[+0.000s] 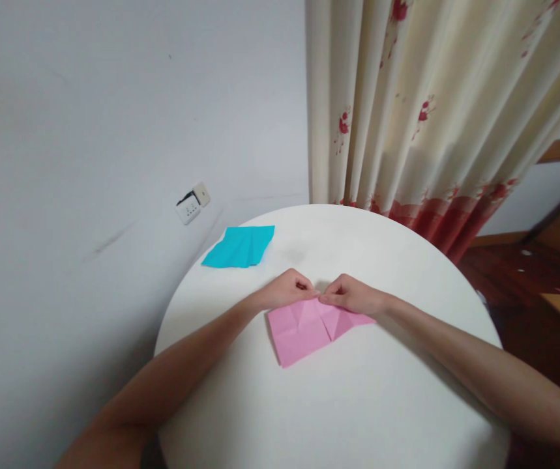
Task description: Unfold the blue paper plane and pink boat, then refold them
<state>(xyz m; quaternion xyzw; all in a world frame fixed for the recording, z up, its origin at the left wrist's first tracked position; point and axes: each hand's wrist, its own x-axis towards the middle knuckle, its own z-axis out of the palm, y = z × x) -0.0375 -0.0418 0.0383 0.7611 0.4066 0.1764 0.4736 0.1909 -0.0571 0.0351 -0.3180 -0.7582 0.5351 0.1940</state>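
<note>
Head view. Both bare hands meet at the far edge of a pink, partly folded square of thin paper lying flat on a round white table. L hand curled, fingertips pinched down on the sheet's far edge, just L of centre. R hand likewise curled, thumb and forefinger nipping the same edge; the two sets of fingertips are nearly touching each other. Neither hand is spread open; both grip the pink paper at its top rim, w/ the rest of the sheet extending toward the person, below the knuckles.

Pink sheet: visible crease lines and triangular flaps near its middle, directly under the fingertips; near corner points toward the L forearm. Judged handling: v. light, limp, easily shifted by a draught or a sleeve; holds a crease once pressed but tears or crumples if pulled hard. It probably slides readily on the smooth tabletop, so one hand should pin it while the other works. Best hold: at edges or corners w/ fingertip pinch, pads flat along the fold line, not mid-sheet.

Beyond the L hand, well apart and toward the table's far L rim, lies a turquoise folded paper sheet, untouched. Past the table: pale wall w/ a white wall socket; beyond the R hand hangs a cream curtain w/ red floral print.
</note>
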